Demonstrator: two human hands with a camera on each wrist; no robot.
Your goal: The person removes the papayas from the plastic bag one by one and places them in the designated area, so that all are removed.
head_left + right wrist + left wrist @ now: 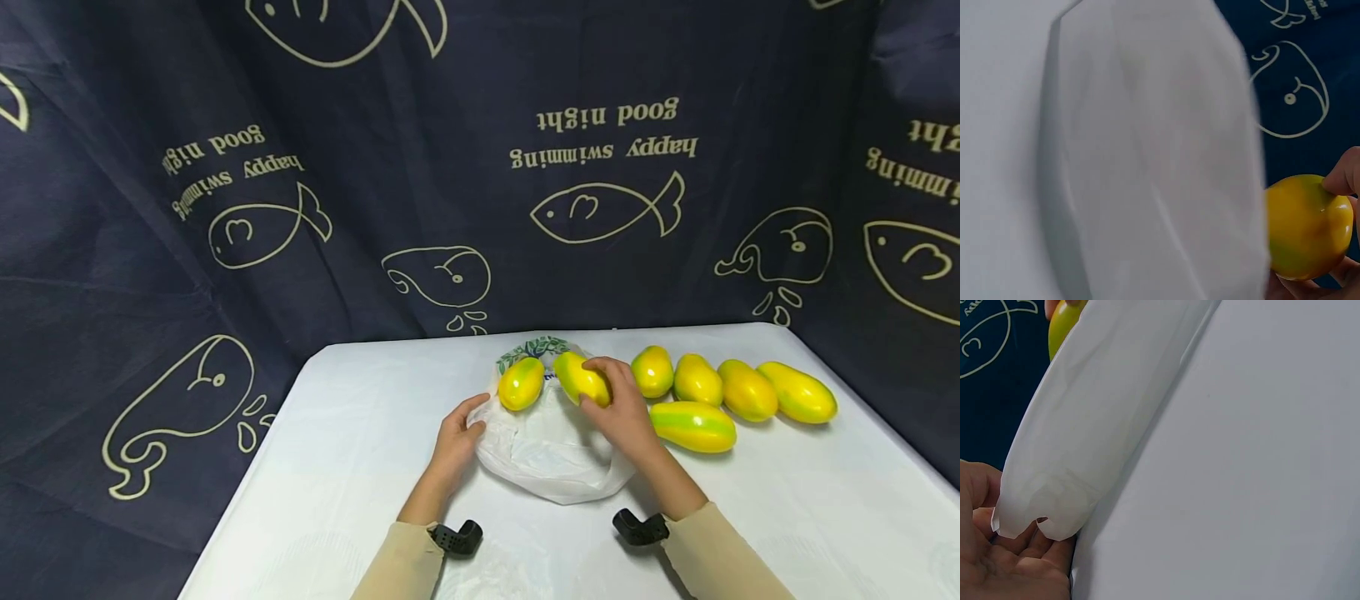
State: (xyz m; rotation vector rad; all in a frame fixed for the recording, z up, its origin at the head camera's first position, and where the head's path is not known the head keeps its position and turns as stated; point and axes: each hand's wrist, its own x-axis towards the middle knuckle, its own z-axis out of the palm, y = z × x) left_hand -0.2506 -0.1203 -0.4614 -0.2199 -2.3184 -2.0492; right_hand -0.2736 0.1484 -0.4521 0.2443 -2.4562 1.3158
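Note:
A white plastic bag (558, 458) with a green leaf print lies in the middle of the table, its mouth spread. At its left rim my left hand (456, 433) holds the edge, with fingers (1035, 547) under the plastic in the left wrist view. My right hand (621, 408) grips a glossy yellow-green oval fruit (579, 377), like a mango or small papaya, above the bag. The right wrist view shows this fruit (1310, 228) beside the bag's side (1160, 156). Another such fruit (521, 383) is at the bag's upper left; whether it lies inside, I cannot tell.
Right of the bag, several similar fruits (698, 381) stand in a row, with a longer one (693, 427) lying in front. The table (360, 417) has a white cover. A dark fish-print cloth (450, 167) hangs behind it. Crumpled clear plastic (487, 575) lies near the front.

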